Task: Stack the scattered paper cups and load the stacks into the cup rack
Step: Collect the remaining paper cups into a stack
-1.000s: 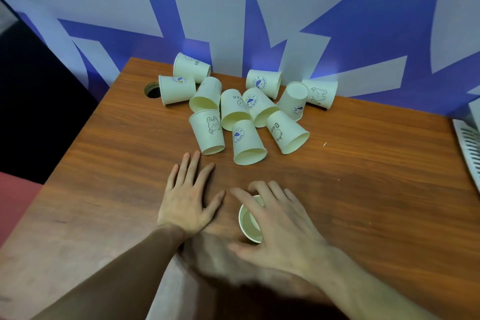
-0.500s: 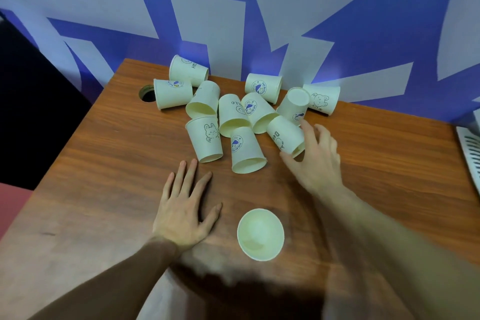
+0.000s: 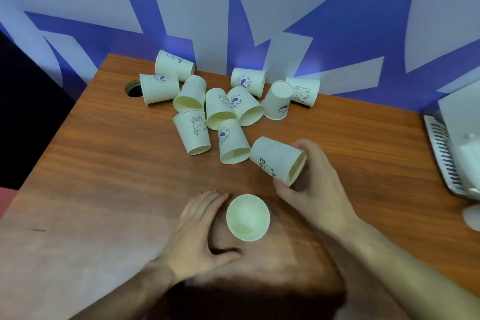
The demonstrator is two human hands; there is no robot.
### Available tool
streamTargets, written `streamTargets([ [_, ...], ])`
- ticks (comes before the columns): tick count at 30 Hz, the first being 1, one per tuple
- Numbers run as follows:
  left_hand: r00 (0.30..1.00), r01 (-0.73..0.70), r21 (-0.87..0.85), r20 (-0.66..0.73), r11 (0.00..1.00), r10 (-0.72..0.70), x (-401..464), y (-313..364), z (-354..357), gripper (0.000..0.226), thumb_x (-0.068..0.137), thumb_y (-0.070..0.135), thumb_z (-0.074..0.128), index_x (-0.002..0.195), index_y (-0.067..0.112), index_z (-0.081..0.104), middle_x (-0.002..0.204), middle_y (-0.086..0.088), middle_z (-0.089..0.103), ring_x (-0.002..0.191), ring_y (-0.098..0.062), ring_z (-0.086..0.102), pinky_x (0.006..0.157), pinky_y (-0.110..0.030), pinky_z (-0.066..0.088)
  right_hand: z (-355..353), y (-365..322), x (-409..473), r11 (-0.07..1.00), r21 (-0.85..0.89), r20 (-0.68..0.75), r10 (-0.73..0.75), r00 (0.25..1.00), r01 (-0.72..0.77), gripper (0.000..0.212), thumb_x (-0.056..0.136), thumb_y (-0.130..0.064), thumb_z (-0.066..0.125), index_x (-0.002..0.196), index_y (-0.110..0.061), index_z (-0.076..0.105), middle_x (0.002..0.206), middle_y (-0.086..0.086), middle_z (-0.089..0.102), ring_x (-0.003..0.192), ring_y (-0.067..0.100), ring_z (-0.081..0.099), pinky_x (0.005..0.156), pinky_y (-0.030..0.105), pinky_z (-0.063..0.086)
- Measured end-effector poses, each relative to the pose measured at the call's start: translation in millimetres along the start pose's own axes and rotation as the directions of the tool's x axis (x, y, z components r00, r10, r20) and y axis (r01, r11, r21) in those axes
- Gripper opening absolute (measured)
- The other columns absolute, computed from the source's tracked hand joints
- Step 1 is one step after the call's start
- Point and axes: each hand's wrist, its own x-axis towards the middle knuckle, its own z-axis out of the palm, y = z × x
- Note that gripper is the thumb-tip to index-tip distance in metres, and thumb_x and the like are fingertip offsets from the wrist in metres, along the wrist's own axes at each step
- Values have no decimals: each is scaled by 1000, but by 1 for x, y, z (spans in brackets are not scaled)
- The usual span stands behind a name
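One cream paper cup [image 3: 248, 217] stands upright near the front of the wooden table [image 3: 104, 169], mouth up. My left hand [image 3: 200, 231] curves around its left side, fingers and thumb close to the cup's base; contact is unclear. My right hand [image 3: 309, 184] grips a second cup [image 3: 276, 160] by its rim, tilted on its side and lifted just right of the upright one. Several more printed cups [image 3: 223, 109] lie scattered at the back of the table, some on their sides, some upside down.
A round cable hole [image 3: 133, 88] sits at the table's back left. A white slotted rack or appliance [image 3: 446, 153] stands at the right edge. The blue and white wall runs right behind the cups.
My right hand took a cup from the right of the pile and pulled it back toward the upright cup. My left hand slid right and curled beside the upright cup.
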Motion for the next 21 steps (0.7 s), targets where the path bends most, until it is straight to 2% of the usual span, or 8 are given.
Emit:
streamTargets([
  [3, 997, 24, -112, -64, 993, -31, 9, 22, 15, 109, 55, 73, 83, 145, 28, 42, 144, 19, 42, 142, -5, 33, 118, -26, 24, -8, -16, -17, 995, 41, -6, -87, 996, 88, 71, 73, -27, 85, 134, -26, 48, 126, -10, 49, 116, -5, 48, 90, 7, 39],
  [5, 993, 37, -160, -108, 986, -55, 17, 36, 22, 91, 62, 70, 81, 136, 28, 49, 133, 21, 48, 135, -6, 40, 113, -27, 30, -15, -28, -27, 990, 26, 29, -140, 990, 139, 70, 73, -30, 85, 134, -28, 50, 127, -13, 48, 116, -7, 47, 91, 4, 36],
  [7, 984, 57, -143, -159, 988, -80, 25, 41, 27, 67, 71, 67, 75, 120, 25, 58, 116, 17, 53, 123, -10, 47, 103, -29, 35, -19, -37, -35, 983, -4, 88, -183, 979, 185, 71, 73, -34, 83, 136, -34, 50, 127, -17, 47, 117, -5, 50, 94, 8, 39],
  [9, 980, 70, -105, -179, 992, -88, 31, 41, 28, 59, 73, 67, 67, 113, 23, 60, 107, 17, 51, 117, -13, 48, 98, -26, 32, -22, -40, -41, 973, -61, 136, -214, 967, 224, 77, 72, -38, 79, 142, -37, 46, 125, -17, 48, 118, 1, 51, 96, 14, 41],
  [14, 978, 80, -67, -186, 995, -92, 37, 37, 23, 63, 73, 66, 63, 117, 21, 62, 108, 9, 58, 116, -12, 45, 95, -23, 28, -19, -36, -44, 954, -152, 188, -227, 956, 257, 83, 73, -48, 70, 149, -33, 40, 126, -14, 49, 120, 7, 51, 96, 26, 47],
  [18, 983, 107, -59, -146, 993, -114, 40, 30, 18, 64, 69, 60, 66, 121, 23, 60, 110, 10, 57, 115, -16, 48, 96, -27, 32, 6, -43, -36, 893, -273, 252, -293, 923, 358, 83, 76, -51, 63, 150, -20, 42, 122, -3, 54, 111, 19, 52, 86, 39, 52],
  [21, 973, 94, -98, -200, 991, -112, 41, 23, 14, 68, 67, 54, 66, 127, 25, 53, 123, 3, 60, 124, -19, 49, 103, -31, 32, 27, -47, -28, 842, -376, 265, -302, 916, 386, 84, 75, -52, 67, 148, -17, 43, 120, -4, 56, 105, 21, 49, 87, 40, 50],
])
